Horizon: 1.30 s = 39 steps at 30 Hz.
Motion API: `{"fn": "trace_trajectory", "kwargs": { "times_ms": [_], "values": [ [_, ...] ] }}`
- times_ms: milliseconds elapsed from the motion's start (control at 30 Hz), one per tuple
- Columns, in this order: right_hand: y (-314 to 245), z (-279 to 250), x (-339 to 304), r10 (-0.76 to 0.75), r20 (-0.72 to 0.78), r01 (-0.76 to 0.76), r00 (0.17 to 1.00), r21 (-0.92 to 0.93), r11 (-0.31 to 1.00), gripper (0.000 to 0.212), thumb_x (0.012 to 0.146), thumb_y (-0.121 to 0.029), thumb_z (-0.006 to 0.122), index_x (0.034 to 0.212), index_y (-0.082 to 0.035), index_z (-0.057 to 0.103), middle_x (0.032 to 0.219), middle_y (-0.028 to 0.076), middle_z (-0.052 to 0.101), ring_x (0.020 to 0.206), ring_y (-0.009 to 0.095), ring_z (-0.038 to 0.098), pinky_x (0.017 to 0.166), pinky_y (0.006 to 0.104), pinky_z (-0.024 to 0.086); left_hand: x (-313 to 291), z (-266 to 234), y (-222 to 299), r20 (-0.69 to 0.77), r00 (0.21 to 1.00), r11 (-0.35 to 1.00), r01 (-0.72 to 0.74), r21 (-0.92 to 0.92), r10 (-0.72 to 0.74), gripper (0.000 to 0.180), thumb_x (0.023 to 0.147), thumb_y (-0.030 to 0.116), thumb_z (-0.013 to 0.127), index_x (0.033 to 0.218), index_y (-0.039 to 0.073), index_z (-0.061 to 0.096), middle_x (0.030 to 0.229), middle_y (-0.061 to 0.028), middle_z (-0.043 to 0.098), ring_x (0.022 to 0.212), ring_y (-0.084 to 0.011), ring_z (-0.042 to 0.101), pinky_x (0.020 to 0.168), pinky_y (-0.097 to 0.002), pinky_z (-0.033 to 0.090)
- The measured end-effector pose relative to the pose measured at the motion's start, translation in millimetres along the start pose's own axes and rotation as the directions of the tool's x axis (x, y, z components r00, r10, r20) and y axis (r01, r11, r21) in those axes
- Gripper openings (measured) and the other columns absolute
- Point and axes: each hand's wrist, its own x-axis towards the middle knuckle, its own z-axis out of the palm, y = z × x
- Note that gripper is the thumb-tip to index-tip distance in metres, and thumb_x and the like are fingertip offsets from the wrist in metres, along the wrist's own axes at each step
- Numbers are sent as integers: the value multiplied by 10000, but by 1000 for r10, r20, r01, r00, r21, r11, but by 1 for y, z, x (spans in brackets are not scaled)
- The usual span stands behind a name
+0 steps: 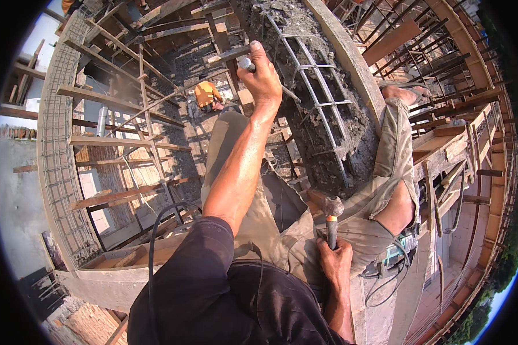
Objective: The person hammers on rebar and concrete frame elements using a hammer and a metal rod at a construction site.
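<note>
My left hand (pixel 263 83) is stretched out ahead, fingers wrapped round a steel chisel (pixel 292 95). Its blunt round head sticks out on the left of the fist, and its thin shank slants down to the right toward the rough concrete (pixel 360 146) of a beam. Steel reinforcing bars (pixel 315 72) lie exposed along that beam, tied by crosswise stirrups. Low down near my lap, my right hand (pixel 335 261) grips a hammer (pixel 332 221) by its handle, head pointing up and away from me. The hammer is apart from the chisel.
I sit astride the beam, high up. A board (pixel 351 54) edges its right side. Below on the left, a person in orange (pixel 207 94) is bent over among timber props (pixel 144 86). Rebar mesh (pixel 57 167) fills formwork at far left. A cable (pixel 151 270) runs by my left arm.
</note>
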Motion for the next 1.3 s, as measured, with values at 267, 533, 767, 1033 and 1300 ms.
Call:
{"fn": "trace_trajectory", "kwargs": {
  "times_ms": [267, 533, 767, 1033, 1300],
  "values": [
    [11, 8, 4, -196, -17, 196, 981, -10, 981, 315, 782, -201, 697, 626, 24, 543, 540, 9, 488, 511, 107, 423, 477, 333, 339, -22, -19, -52, 193, 980, 884, -127, 450, 43, 585, 1033, 420, 527, 620, 21, 417, 568, 26, 297, 583, -75, 309, 496, -356, 252],
    [-9, 7, 9, -173, 7, 174, 985, -48, 984, 293, 787, -204, 685, 678, 48, 583, 557, 46, 527, 522, 132, 461, 506, 351, 377, -37, 19, 29, 373, 884, 879, -394, 267, 283, 475, 1050, 274, 520, 667, -1, 472, 537, -42, 343, 512, -128, 317, 484, -365, 288],
    [-6, 12, 2, -184, 19, 185, 983, -68, 980, 290, 792, -207, 674, 724, 69, 618, 571, 78, 561, 531, 153, 494, 532, 367, 410, -62, -9, -4, 511, 854, 865, -323, 383, 93, 546, 1036, 321, 534, 606, -2, 439, 514, -69, 338, 483, -149, 312, 468, -385, 286],
    [2, 5, -5, -184, 16, 184, 983, 12, 983, 304, 797, -210, 663, 777, 93, 658, 588, 114, 600, 542, 178, 533, 562, 386, 448, -54, 42, 86, 469, 867, 961, 36, 274, -166, 550, 1026, 402, 571, 576, 135, 403, 522, 86, 333, 464, -31, 273, 426, -288, 190],
    [-21, -8, -3, -51, 37, 53, 998, -44, 998, 338, 814, -251, 660, 907, 73, 685, 599, 206, 581, 571, 243, 584, 600, 416, 472, -71, 25, 248, 997, -10, 851, 521, -60, 76, 377, 1051, 274, 528, 797, 21, 647, 508, -7, 428, 368, -64, 335, 355, -249, 190]
  ]
}}
